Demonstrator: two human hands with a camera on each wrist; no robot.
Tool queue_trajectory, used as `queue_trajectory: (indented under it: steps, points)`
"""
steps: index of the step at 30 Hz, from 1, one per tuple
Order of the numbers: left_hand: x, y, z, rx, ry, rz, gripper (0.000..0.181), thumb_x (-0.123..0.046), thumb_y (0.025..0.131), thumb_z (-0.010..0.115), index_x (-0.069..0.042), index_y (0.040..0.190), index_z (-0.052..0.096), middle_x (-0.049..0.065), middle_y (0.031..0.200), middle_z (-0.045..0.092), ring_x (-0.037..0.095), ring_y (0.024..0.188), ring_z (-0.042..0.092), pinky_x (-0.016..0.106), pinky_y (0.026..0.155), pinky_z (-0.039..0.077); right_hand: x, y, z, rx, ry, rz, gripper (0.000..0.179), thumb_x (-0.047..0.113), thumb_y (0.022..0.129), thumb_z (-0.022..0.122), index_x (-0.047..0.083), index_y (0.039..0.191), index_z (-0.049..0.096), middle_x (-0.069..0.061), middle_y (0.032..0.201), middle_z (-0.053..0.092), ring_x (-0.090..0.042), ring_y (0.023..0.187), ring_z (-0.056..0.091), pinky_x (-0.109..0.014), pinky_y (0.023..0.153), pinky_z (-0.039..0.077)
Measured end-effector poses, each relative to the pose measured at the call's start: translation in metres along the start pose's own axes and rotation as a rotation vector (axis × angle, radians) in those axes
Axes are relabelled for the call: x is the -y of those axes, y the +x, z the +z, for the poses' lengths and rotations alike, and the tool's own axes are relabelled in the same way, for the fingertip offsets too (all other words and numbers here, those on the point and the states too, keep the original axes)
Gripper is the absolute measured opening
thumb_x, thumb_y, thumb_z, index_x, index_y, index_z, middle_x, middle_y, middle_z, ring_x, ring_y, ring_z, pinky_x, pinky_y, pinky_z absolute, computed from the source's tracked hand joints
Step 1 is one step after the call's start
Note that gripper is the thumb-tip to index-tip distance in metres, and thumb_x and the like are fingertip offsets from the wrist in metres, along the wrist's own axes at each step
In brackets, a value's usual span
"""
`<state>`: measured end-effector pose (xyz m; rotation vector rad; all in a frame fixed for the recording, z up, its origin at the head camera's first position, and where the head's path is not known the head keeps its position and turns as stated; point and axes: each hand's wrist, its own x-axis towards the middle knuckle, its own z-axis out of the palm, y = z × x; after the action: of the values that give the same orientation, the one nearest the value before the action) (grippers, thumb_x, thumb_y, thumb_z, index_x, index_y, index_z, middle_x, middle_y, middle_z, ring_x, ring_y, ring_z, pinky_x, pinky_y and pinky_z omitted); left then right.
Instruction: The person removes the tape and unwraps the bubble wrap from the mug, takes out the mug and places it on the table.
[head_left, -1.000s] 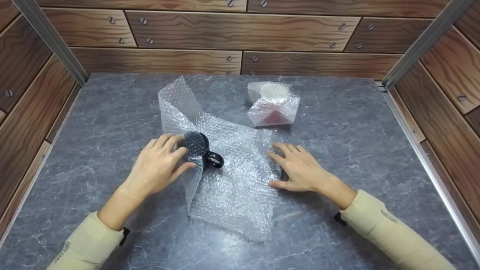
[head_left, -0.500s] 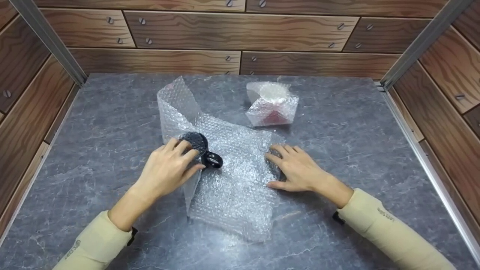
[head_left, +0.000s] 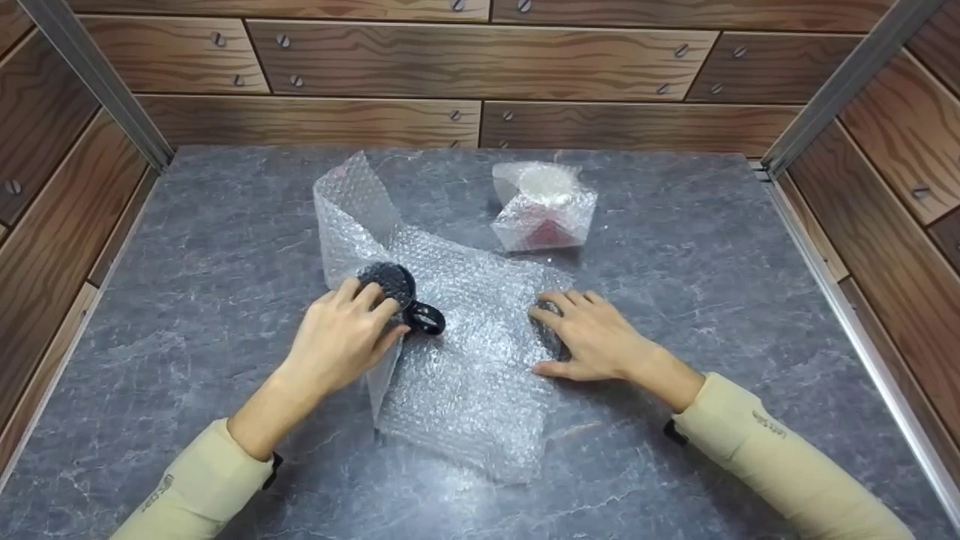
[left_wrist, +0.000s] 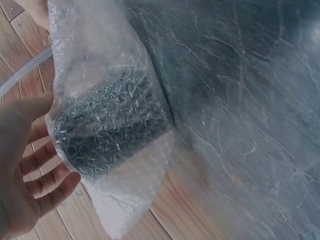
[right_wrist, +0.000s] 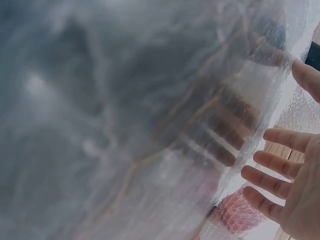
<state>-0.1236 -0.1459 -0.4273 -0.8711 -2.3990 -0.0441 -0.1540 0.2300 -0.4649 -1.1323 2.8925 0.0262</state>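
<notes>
A black mug (head_left: 425, 319) stands on a sheet of bubble wrap (head_left: 472, 360), its handle towards the right. Part of the sheet covers the mug's left side and top. My left hand (head_left: 341, 330) holds the wrapped mug, fingers bent over its near left side and thumb beside the handle. Through the bubbles (left_wrist: 107, 120) in the left wrist view, the dark mug shows between thumb and fingers. My right hand (head_left: 592, 337) has its fingers spread at the sheet's right edge, touching it. Fingers of the right hand (right_wrist: 272, 182) look extended in the right wrist view.
Behind the sheet, at back right, stands a bubble-wrapped bundle (head_left: 545, 210) with something red inside and a pale round top. A loose flap of wrap (head_left: 360, 199) rises at the back left. Wood-patterned walls (head_left: 480, 64) and metal rails (head_left: 847, 97) bound the grey marbled table (head_left: 712, 262).
My left hand has moved right and slightly closer, its fingers and thumb coming further round the mug. The right hand has stayed nearly still at the sheet's right edge.
</notes>
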Motion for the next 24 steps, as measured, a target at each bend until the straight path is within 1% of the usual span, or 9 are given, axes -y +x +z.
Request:
queue_trajectory:
  steps: [4, 8, 11, 16, 19, 24]
  points:
    - [-0.001, 0.001, 0.002, -0.032, -0.001, -0.006, 0.025, -0.031, 0.088, 0.085, -0.011, 0.091, 0.07, 0.006, 0.087, 0.069, 0.026, 0.077, 0.059, 0.036, 0.058, 0.057, 0.0, 0.001, -0.001, 0.013, 0.014, 0.006, 0.091, 0.075, 0.089, 0.064, 0.011, 0.153, 0.053, -0.019, 0.158, 0.052, -0.041, 0.137, 0.057, -0.059, 0.111, 0.05]
    - [0.0, 0.0, 0.001, -0.045, -0.021, -0.017, 0.021, -0.025, 0.088, 0.084, -0.011, 0.089, 0.068, 0.006, 0.083, 0.067, 0.025, 0.074, 0.057, 0.034, 0.051, 0.054, 0.0, 0.002, -0.002, 0.029, 0.016, 0.007, 0.091, 0.075, 0.09, 0.063, 0.011, 0.154, 0.053, -0.02, 0.158, 0.053, -0.041, 0.138, 0.056, -0.059, 0.113, 0.049]
    - [0.001, -0.001, -0.003, -0.046, -0.032, -0.025, 0.018, -0.022, 0.09, 0.082, -0.011, 0.089, 0.068, 0.006, 0.084, 0.067, 0.026, 0.076, 0.06, 0.034, 0.051, 0.056, 0.001, 0.002, -0.002, 0.042, 0.02, 0.013, 0.092, 0.075, 0.09, 0.062, 0.012, 0.155, 0.051, -0.02, 0.158, 0.052, -0.041, 0.139, 0.056, -0.061, 0.114, 0.048]
    - [0.003, -0.004, -0.009, -0.055, -0.039, -0.026, 0.014, -0.019, 0.091, 0.081, -0.011, 0.089, 0.069, 0.006, 0.084, 0.067, 0.026, 0.079, 0.062, 0.035, 0.055, 0.058, 0.002, 0.001, -0.002, 0.029, 0.021, 0.006, 0.091, 0.074, 0.09, 0.064, 0.01, 0.154, 0.052, -0.02, 0.156, 0.054, -0.041, 0.137, 0.057, -0.06, 0.114, 0.048]
    - [0.004, -0.006, -0.012, -0.06, -0.045, -0.029, 0.014, -0.018, 0.092, 0.079, -0.011, 0.087, 0.068, 0.006, 0.082, 0.067, 0.025, 0.075, 0.059, 0.033, 0.052, 0.055, 0.002, 0.001, -0.002, 0.022, 0.02, 0.002, 0.089, 0.073, 0.091, 0.064, 0.01, 0.153, 0.053, -0.02, 0.154, 0.055, -0.04, 0.136, 0.058, -0.059, 0.114, 0.048]
    - [0.006, -0.01, -0.014, -0.075, -0.043, -0.033, 0.013, -0.016, 0.093, 0.077, -0.01, 0.086, 0.066, 0.006, 0.081, 0.067, 0.024, 0.071, 0.055, 0.031, 0.049, 0.052, 0.003, -0.001, -0.002, 0.032, 0.013, 0.006, 0.089, 0.073, 0.091, 0.063, 0.01, 0.154, 0.053, -0.02, 0.155, 0.055, -0.04, 0.136, 0.058, -0.06, 0.114, 0.048]
